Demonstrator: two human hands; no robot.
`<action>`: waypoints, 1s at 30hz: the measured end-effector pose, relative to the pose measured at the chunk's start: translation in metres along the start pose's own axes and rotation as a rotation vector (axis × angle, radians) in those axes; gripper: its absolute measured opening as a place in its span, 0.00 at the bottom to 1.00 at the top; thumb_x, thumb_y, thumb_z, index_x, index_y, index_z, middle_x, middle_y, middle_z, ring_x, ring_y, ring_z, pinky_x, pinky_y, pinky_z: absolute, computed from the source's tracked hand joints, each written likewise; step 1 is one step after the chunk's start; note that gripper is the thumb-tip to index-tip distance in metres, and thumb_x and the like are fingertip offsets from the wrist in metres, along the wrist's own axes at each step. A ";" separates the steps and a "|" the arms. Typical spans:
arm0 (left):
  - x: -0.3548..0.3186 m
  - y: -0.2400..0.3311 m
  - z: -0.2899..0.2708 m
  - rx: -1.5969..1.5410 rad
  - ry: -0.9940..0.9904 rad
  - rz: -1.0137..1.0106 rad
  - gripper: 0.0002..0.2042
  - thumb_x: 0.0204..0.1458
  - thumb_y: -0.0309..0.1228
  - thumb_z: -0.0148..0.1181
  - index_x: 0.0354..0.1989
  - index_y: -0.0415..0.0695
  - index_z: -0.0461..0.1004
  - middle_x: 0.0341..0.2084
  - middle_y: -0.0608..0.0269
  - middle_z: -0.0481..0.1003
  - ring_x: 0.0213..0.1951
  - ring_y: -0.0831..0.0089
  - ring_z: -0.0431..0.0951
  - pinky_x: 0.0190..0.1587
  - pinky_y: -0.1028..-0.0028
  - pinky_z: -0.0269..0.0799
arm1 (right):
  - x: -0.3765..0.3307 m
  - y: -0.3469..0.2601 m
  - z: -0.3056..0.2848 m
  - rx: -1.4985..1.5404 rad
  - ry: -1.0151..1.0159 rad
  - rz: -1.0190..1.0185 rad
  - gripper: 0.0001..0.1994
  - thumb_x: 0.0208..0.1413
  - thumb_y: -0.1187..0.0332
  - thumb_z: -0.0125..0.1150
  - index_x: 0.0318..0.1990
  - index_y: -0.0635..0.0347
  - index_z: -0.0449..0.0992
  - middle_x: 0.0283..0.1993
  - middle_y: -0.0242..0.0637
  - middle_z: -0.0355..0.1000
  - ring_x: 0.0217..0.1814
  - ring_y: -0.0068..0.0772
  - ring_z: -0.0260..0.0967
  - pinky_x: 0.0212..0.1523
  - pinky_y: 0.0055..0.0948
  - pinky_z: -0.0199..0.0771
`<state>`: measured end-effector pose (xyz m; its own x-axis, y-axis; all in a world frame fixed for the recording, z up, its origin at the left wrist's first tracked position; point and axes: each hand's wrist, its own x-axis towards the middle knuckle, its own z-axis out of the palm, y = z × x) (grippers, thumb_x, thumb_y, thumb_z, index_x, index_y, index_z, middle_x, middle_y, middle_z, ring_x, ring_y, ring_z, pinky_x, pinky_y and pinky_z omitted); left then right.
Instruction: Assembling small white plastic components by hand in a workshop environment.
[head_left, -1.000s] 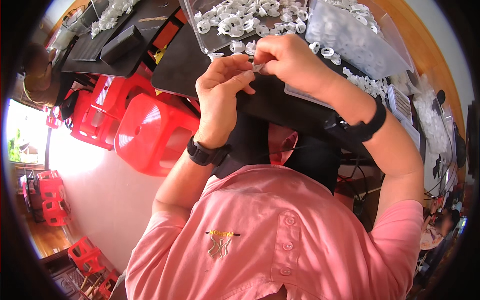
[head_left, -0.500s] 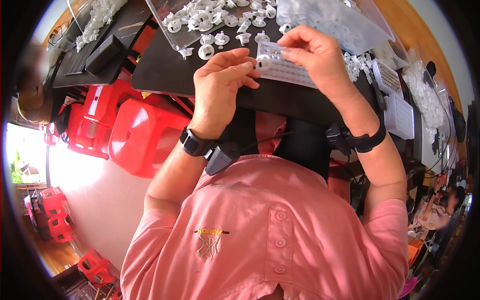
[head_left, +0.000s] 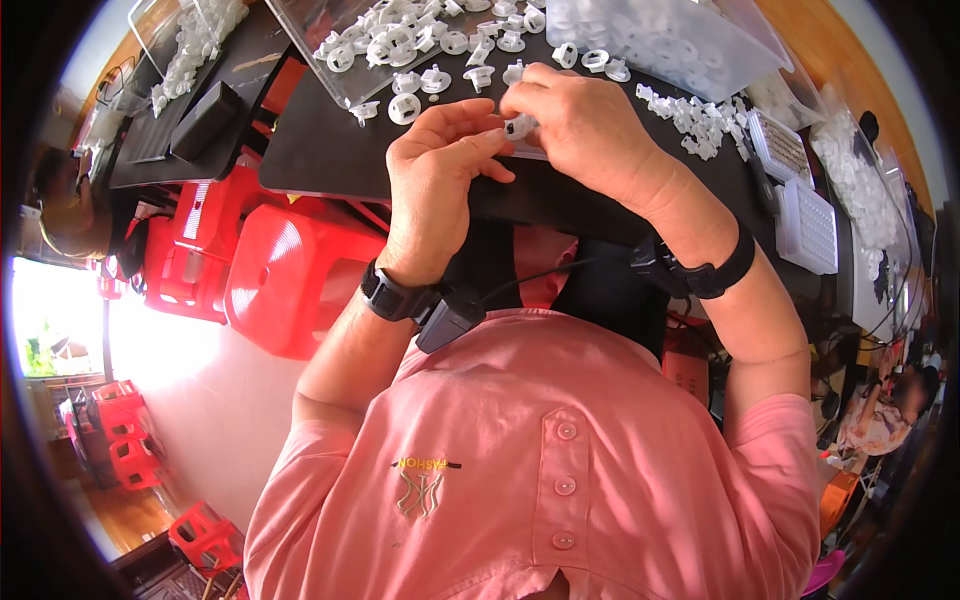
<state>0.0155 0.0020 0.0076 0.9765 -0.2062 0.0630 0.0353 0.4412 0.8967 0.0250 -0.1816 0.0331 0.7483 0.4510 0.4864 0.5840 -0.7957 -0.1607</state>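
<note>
My left hand (head_left: 440, 165) holds a small round white plastic fitting (head_left: 519, 127) with a dark slot, pinched between thumb and fingers. Bent over the far side of that fitting, my right hand (head_left: 585, 130) has its fingertips pressed together against it. Whatever the right fingers grip is hidden. Below the hands, a strip of a pale tray (head_left: 530, 152) shows on the black table; my right hand covers most of it. Loose white fittings of the same kind (head_left: 404, 108) lie just beyond my left hand.
A clear bin of white parts (head_left: 660, 60) stands behind my hands, with a heap of fittings (head_left: 390, 40) to its left. Small white pieces (head_left: 705, 125) and two gridded trays (head_left: 806, 228) lie right. Red stools (head_left: 285, 280) stand left of the black table (head_left: 330, 150).
My right hand has moved left from over the pale tray to the white fitting, and its fingers have closed in there. My left hand stays nearly in place, still holding the fitting.
</note>
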 end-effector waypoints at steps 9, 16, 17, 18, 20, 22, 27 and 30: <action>-0.004 0.001 -0.008 -0.108 0.029 0.007 0.15 0.57 0.19 0.58 0.52 0.27 0.72 0.41 0.49 0.77 0.38 0.65 0.81 0.35 0.72 0.79 | -0.005 -0.005 -0.009 0.231 0.092 -0.056 0.08 0.48 0.80 0.64 0.35 0.60 0.74 0.34 0.37 0.71 0.32 0.41 0.73 0.32 0.34 0.73; -0.008 0.006 -0.012 -0.292 -0.331 -0.139 0.18 0.66 0.32 0.51 0.57 0.29 0.70 0.43 0.51 0.78 0.42 0.62 0.80 0.39 0.70 0.74 | -0.024 -0.032 -0.026 0.329 0.302 -0.116 0.11 0.46 0.82 0.65 0.37 0.59 0.77 0.35 0.36 0.72 0.33 0.37 0.75 0.32 0.32 0.76; -0.009 0.001 -0.012 -0.301 -0.357 -0.154 0.19 0.67 0.34 0.50 0.57 0.30 0.70 0.43 0.52 0.78 0.41 0.63 0.80 0.39 0.70 0.74 | -0.026 -0.034 -0.026 0.359 0.337 -0.132 0.11 0.46 0.82 0.66 0.37 0.59 0.77 0.35 0.37 0.73 0.32 0.37 0.74 0.31 0.33 0.76; -0.006 -0.003 -0.015 -0.376 -0.410 -0.178 0.19 0.67 0.36 0.50 0.57 0.31 0.70 0.43 0.54 0.78 0.41 0.66 0.79 0.39 0.71 0.73 | -0.028 -0.034 -0.024 0.386 0.355 -0.116 0.11 0.45 0.82 0.67 0.36 0.59 0.77 0.35 0.38 0.74 0.33 0.38 0.74 0.31 0.33 0.76; -0.006 -0.007 -0.016 -0.429 -0.458 -0.199 0.19 0.67 0.36 0.51 0.56 0.32 0.70 0.43 0.54 0.78 0.41 0.66 0.78 0.39 0.71 0.73 | -0.031 -0.034 -0.025 0.381 0.374 -0.123 0.11 0.45 0.83 0.67 0.36 0.59 0.77 0.35 0.38 0.74 0.34 0.38 0.74 0.32 0.33 0.76; -0.007 -0.007 -0.015 -0.485 -0.506 -0.220 0.19 0.66 0.37 0.51 0.56 0.33 0.71 0.43 0.54 0.78 0.41 0.66 0.78 0.39 0.71 0.73 | -0.033 -0.035 -0.025 0.374 0.391 -0.129 0.11 0.45 0.83 0.67 0.36 0.59 0.77 0.35 0.38 0.74 0.34 0.38 0.75 0.32 0.32 0.76; -0.013 -0.003 -0.015 -0.370 -0.418 -0.195 0.17 0.63 0.35 0.57 0.53 0.34 0.72 0.41 0.52 0.79 0.37 0.64 0.79 0.34 0.71 0.73 | -0.036 -0.041 -0.025 0.393 0.338 -0.087 0.12 0.44 0.84 0.67 0.36 0.59 0.76 0.35 0.37 0.74 0.35 0.39 0.75 0.34 0.33 0.76; -0.017 0.001 -0.021 -0.323 -0.347 -0.190 0.16 0.61 0.31 0.60 0.52 0.34 0.73 0.40 0.51 0.79 0.35 0.64 0.79 0.33 0.71 0.73 | -0.031 -0.043 -0.024 0.413 0.283 -0.108 0.12 0.45 0.83 0.65 0.37 0.59 0.76 0.34 0.37 0.73 0.35 0.40 0.75 0.35 0.34 0.76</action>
<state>0.0033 0.0240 -0.0012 0.8203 -0.5625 0.1031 0.3225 0.6038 0.7290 -0.0308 -0.1715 0.0453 0.5955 0.3491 0.7236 0.7717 -0.4989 -0.3944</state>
